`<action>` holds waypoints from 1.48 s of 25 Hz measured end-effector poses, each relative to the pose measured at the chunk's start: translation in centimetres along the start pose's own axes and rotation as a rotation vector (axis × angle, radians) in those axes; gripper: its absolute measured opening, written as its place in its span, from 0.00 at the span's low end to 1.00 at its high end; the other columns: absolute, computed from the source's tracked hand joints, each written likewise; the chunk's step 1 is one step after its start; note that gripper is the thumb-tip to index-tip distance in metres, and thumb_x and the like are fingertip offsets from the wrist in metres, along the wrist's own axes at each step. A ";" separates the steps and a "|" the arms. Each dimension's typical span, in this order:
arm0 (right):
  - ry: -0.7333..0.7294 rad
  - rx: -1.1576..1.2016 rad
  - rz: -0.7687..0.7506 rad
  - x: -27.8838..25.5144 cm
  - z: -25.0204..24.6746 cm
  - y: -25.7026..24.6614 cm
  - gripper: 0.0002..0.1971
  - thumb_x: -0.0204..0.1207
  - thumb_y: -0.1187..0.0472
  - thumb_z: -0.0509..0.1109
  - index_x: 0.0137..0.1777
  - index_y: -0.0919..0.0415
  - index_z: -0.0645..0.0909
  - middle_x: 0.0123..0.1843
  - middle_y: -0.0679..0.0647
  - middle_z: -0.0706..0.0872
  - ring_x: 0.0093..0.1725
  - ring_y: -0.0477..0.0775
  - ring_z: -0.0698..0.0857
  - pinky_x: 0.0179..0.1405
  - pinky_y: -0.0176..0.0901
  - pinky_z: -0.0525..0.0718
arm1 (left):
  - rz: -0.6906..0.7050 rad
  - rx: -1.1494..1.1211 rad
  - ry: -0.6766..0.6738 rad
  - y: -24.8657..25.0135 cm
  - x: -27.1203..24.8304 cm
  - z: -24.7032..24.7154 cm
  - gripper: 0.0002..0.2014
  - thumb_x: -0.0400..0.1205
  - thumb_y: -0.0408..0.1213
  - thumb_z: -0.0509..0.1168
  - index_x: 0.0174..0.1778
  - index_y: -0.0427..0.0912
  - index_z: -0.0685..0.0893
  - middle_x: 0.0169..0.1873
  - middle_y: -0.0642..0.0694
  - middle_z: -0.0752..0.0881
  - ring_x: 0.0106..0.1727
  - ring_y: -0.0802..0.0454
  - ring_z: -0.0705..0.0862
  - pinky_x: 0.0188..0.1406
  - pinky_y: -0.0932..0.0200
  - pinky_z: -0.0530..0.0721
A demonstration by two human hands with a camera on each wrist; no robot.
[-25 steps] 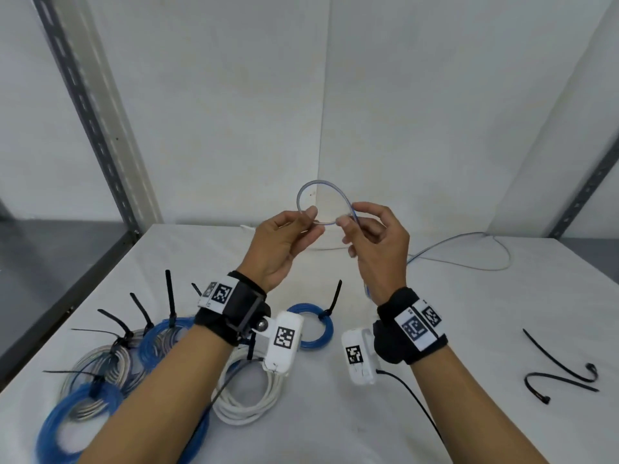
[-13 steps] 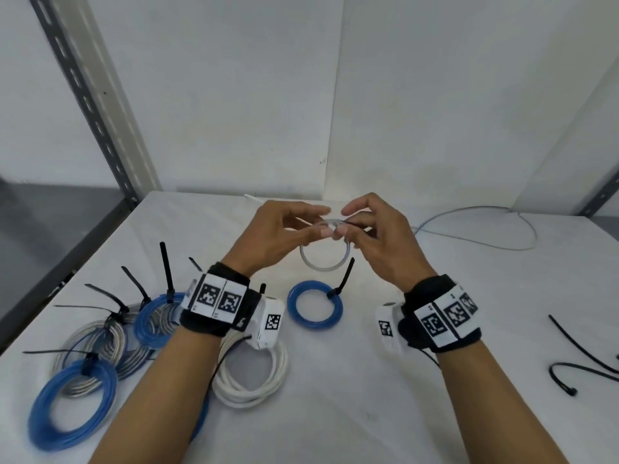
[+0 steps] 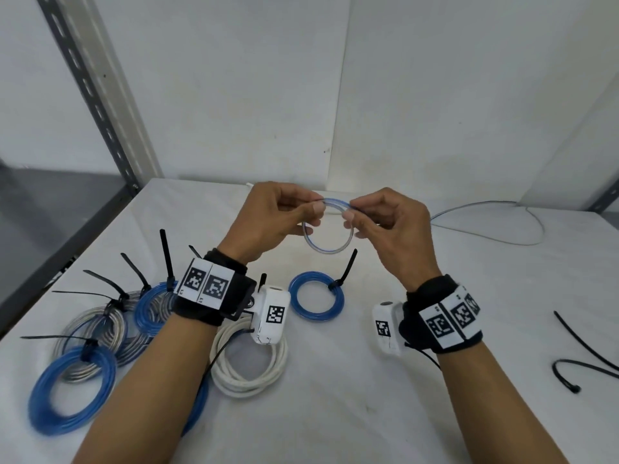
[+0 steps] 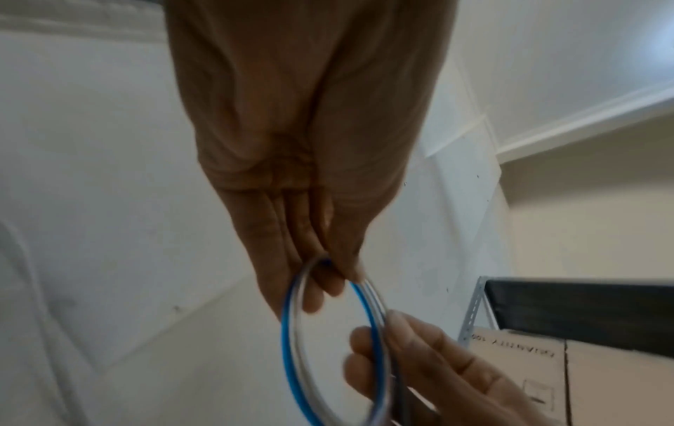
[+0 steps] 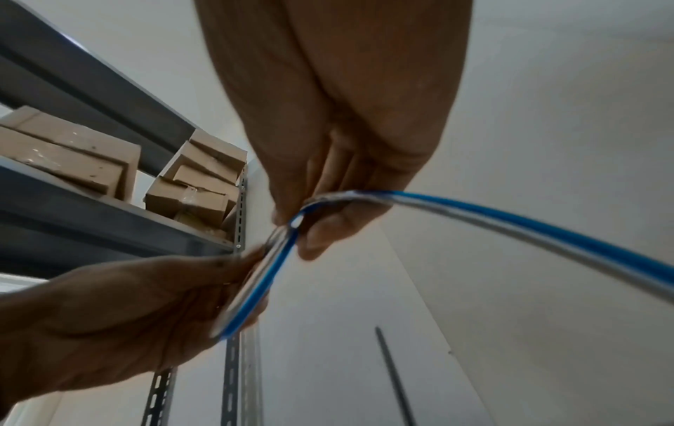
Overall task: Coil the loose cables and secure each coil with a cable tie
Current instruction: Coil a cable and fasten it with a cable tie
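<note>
Above the middle of the white table [image 3: 335, 413] I hold a small loop of blue-and-grey cable [image 3: 326, 249]. My left hand [image 3: 278, 216] pinches the loop's top left and my right hand [image 3: 385, 219] pinches its top right. The loop [image 4: 291, 346] hangs below the fingers; its long tail [image 5: 529, 230] runs off from the right hand. The rest of the grey cable [image 3: 485, 216] lies loose at the back right. Two loose black cable ties [image 3: 586, 363] lie at the right edge.
Several tied coils lie at the left: a large blue coil [image 3: 70, 390], grey coils [image 3: 97, 329], a white coil [image 3: 248, 373] and a small blue coil [image 3: 316, 299] in the middle, all with black ties sticking up. A metal shelf post [image 3: 90, 88] stands at the left.
Both hands came down from in front of the wall to just above the table. The single cable loop now has a second turn and hangs below the fingers.
</note>
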State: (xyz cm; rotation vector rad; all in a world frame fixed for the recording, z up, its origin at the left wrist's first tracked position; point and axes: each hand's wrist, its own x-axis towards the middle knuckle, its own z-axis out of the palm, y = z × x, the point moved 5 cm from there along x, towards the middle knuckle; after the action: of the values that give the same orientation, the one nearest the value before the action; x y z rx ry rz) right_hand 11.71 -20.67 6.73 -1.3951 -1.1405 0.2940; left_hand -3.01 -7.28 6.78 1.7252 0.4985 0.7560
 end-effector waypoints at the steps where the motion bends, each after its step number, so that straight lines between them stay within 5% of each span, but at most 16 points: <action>1: 0.044 0.017 -0.006 -0.1 0.1 -0.1 0.06 0.75 0.63 0.81 0.49 0.57 0.88 0.42 0.54 0.94 0.42 0.55 0.94 0.42 0.47 0.91 | 0.013 -0.037 0.045 0.0 0.0 -0.2 0.08 0.81 0.33 0.75 0.53 0.35 0.91 0.40 0.40 0.93 0.44 0.45 0.93 0.49 0.44 0.93; 4: 0.044 -0.018 -0.004 -0.1 0.3 -0.3 0.04 0.76 0.64 0.80 0.48 0.56 0.90 0.40 0.53 0.93 0.42 0.54 0.93 0.40 0.47 0.90 | 0.072 0.007 0.070 0.2 -0.1 -0.3 0.09 0.81 0.36 0.76 0.54 0.37 0.91 0.42 0.43 0.94 0.46 0.46 0.93 0.51 0.51 0.92; 7: -0.060 -0.140 -0.008 0.3 -0.2 -0.4 0.03 0.75 0.63 0.81 0.47 0.57 0.92 0.39 0.49 0.93 0.42 0.49 0.91 0.39 0.50 0.90 | 0.083 0.278 -0.110 0.6 -0.5 0.4 0.08 0.80 0.40 0.77 0.52 0.44 0.93 0.41 0.50 0.94 0.45 0.55 0.92 0.48 0.67 0.86; 10: -0.178 -0.261 -0.001 0.2 -0.6 -0.5 0.03 0.74 0.60 0.82 0.46 0.56 0.93 0.41 0.44 0.93 0.44 0.44 0.90 0.40 0.49 0.88 | 0.030 0.358 -0.225 0.5 -0.9 1.1 0.07 0.77 0.41 0.79 0.47 0.43 0.95 0.36 0.46 0.93 0.41 0.49 0.92 0.45 0.60 0.90; 14: -0.221 -0.293 -0.016 0.0 -1.0 -0.9 0.02 0.74 0.60 0.82 0.45 0.55 0.93 0.41 0.43 0.93 0.44 0.42 0.90 0.37 0.38 0.81 | 0.016 0.295 -0.212 1.0 -1.2 1.6 0.08 0.77 0.38 0.80 0.49 0.40 0.94 0.36 0.44 0.94 0.42 0.46 0.93 0.51 0.47 0.92; 19: 0.011 -0.166 -0.052 0.4 -2.2 -1.5 0.02 0.74 0.61 0.82 0.46 0.57 0.93 0.42 0.46 0.94 0.47 0.45 0.92 0.44 0.47 0.91 | 0.043 0.181 -0.052 1.2 -0.9 0.9 0.09 0.78 0.37 0.79 0.50 0.37 0.94 0.35 0.42 0.93 0.39 0.47 0.93 0.47 0.47 0.93; 23: -0.020 0.087 0.018 0.2 -1.1 -1.0 0.06 0.75 0.68 0.80 0.50 0.63 0.90 0.46 0.57 0.95 0.48 0.57 0.94 0.45 0.49 0.91 | 0.049 -0.021 0.040 1.0 -0.7 0.5 0.08 0.79 0.33 0.77 0.51 0.34 0.92 0.38 0.39 0.94 0.40 0.45 0.94 0.44 0.50 0.93; 26: -0.026 0.126 0.002 0.3 -1.1 -0.9 0.06 0.76 0.70 0.78 0.50 0.64 0.90 0.45 0.60 0.94 0.43 0.59 0.94 0.44 0.47 0.90 | -0.009 -0.089 -0.067 0.7 -0.8 1.0 0.11 0.81 0.38 0.74 0.53 0.34 0.89 0.40 0.38 0.93 0.42 0.47 0.92 0.49 0.51 0.92; 28: -0.123 0.027 -0.018 0.3 -0.7 -0.9 0.05 0.76 0.70 0.78 0.50 0.64 0.91 0.44 0.58 0.94 0.41 0.57 0.93 0.44 0.45 0.89 | -0.117 -0.056 -0.256 0.3 -1.1 2.1 0.18 0.83 0.49 0.66 0.52 0.34 0.86 0.33 0.40 0.87 0.37 0.49 0.87 0.55 0.49 0.91; 30: -0.202 -0.055 -0.045 0.0 0.0 -1.0 0.05 0.76 0.69 0.78 0.50 0.62 0.91 0.42 0.53 0.94 0.40 0.56 0.92 0.42 0.45 0.89 | -0.197 -0.046 -0.351 0.1 -1.6 3.6 0.23 0.88 0.55 0.57 0.39 0.39 0.80 0.27 0.46 0.72 0.29 0.52 0.74 0.49 0.51 0.89; 33: -0.137 0.027 -0.054 0.0 0.3 -1.4 0.04 0.77 0.67 0.78 0.51 0.62 0.91 0.42 0.54 0.94 0.41 0.56 0.92 0.40 0.42 0.87 | -0.146 -0.132 -0.233 0.4 -1.5 4.2 0.25 0.92 0.52 0.53 0.29 0.48 0.68 0.28 0.50 0.59 0.28 0.52 0.60 0.34 0.58 0.76; 37: 0.079 0.226 0.042 -0.2 -0.1 -1.5 0.02 0.77 0.65 0.78 0.46 0.64 0.89 0.42 0.61 0.94 0.41 0.60 0.94 0.34 0.47 0.89 | -0.105 -0.517 -0.011 1.1 -0.6 3.1 0.23 0.93 0.49 0.52 0.31 0.47 0.64 0.30 0.48 0.54 0.26 0.54 0.56 0.27 0.61 0.67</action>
State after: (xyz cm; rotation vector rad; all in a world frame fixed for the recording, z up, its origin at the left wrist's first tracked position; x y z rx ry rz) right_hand 11.00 -21.23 7.90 -1.2213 -0.9817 0.3823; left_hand -1.26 -10.09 7.18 1.2125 0.3438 0.7240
